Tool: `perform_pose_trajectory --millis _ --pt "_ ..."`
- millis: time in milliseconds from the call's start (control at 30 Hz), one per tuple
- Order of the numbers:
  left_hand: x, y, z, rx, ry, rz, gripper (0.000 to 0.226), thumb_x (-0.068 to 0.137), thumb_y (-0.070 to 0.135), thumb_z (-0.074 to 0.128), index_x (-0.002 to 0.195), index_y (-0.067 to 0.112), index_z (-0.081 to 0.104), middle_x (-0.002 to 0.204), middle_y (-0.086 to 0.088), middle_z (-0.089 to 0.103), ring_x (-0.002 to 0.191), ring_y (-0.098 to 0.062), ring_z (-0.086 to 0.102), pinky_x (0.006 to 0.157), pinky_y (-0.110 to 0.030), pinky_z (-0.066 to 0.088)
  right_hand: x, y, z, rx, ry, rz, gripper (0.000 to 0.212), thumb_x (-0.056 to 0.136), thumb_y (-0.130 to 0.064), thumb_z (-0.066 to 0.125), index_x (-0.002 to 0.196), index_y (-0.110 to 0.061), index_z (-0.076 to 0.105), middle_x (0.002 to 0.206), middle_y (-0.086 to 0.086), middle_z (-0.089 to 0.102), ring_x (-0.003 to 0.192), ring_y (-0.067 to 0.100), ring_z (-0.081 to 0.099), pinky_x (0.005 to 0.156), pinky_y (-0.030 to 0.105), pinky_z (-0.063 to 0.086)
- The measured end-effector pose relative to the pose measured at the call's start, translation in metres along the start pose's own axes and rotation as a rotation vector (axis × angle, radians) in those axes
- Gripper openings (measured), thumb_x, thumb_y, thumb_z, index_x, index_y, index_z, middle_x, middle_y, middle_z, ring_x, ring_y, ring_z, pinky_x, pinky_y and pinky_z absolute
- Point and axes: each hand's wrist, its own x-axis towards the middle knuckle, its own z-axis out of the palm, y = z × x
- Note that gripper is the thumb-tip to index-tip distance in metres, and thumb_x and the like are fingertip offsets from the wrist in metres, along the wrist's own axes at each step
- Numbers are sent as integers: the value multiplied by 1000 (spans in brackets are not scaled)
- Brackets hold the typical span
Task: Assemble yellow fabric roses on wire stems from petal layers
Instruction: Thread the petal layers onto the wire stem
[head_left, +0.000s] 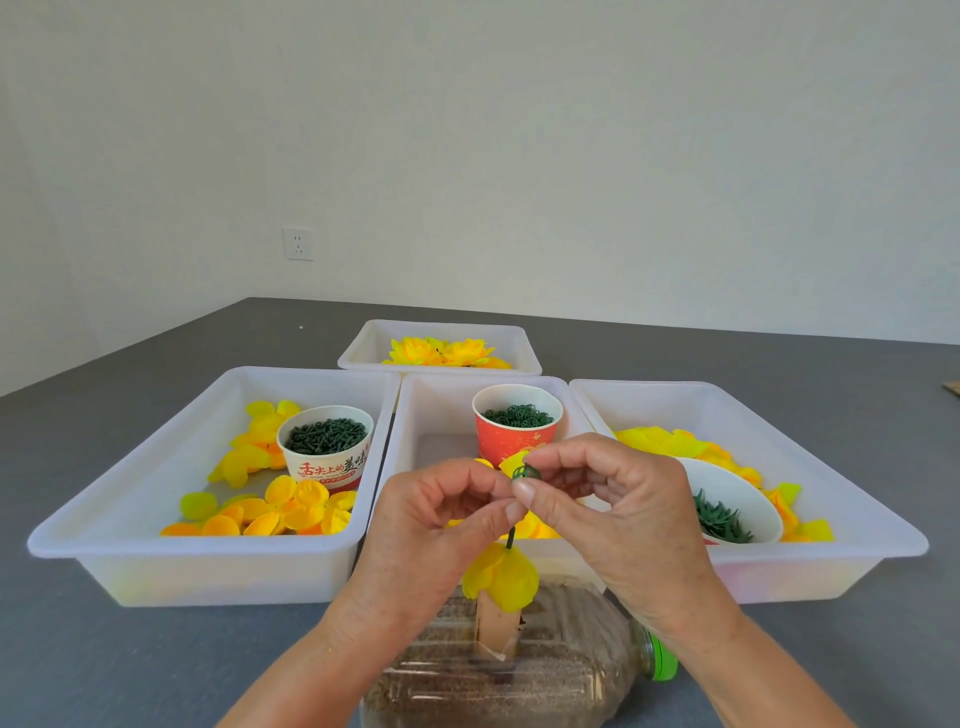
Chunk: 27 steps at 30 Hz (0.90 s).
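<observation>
A small green ring (525, 473) is pinched by the fingertips of the right hand (613, 514) at the top of a green wire stem (510, 538). The stem is clamped by the curled fingers of the left hand (441, 525). One yellow petal layer (501, 574) is threaded lower on the stem, above one bottle (498, 670). Four white trays (62, 543) and three cups (324, 447) are set behind.
</observation>
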Motion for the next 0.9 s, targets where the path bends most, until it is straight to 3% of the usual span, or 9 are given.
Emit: perform_pose_trajectory --millis 133,267,467,633,800,900 --pt "0 -1 -1 7 -6 7 15 65 16 71 75 4 72 76 -20 69 74 -33 62 73 -42 52 2 -1 1 2 10 4 13 68 -18 77 79 -23 72 70 -6 71 65 5 65 62 14 48" --pt "-1 -1 -1 -1 -3 6 13 65 15 71 73 5 70 76 -21 68 74 -33 62 75 -46 52 2 0 3 12 34 -20 19 71 -5 79 80 -20 72 71 -5 71 65 7 65 63 14 49" --pt "-1 -1 0 -2 6 6 14 66 16 71 75 4 71 77 -21 69 81 -45 62 78 -49 52 2 -2 6 4 34 -26 18 70 -12 76 79 -26 70 68 -6 71 63 6 65 62 13 48" --pt "-1 0 0 -1 5 12 14 66 16 71 75 4 71 76 -20 69 80 -46 62 76 -46 52 2 -2 7 -28 48 -16 12 68 -20 73 78 -26 70 66 -9 71 62 5 65 61 12 48" --pt "-2 -1 -1 -4 3 9 17 66 15 72 77 2 71 78 -20 69 81 -45 62 80 -51 51 2 0 5 -85 56 -23 17 74 -11 78 80 -25 71 70 -11 70 65 6 66 63 14 49" --pt "-2 0 -1 -7 -7 14 15 66 18 72 75 7 72 78 -19 69 80 -44 63 79 -51 52 2 -1 5 -97 45 -29 11 71 -21 74 81 -25 72 70 -13 70 67 7 66 63 14 50"
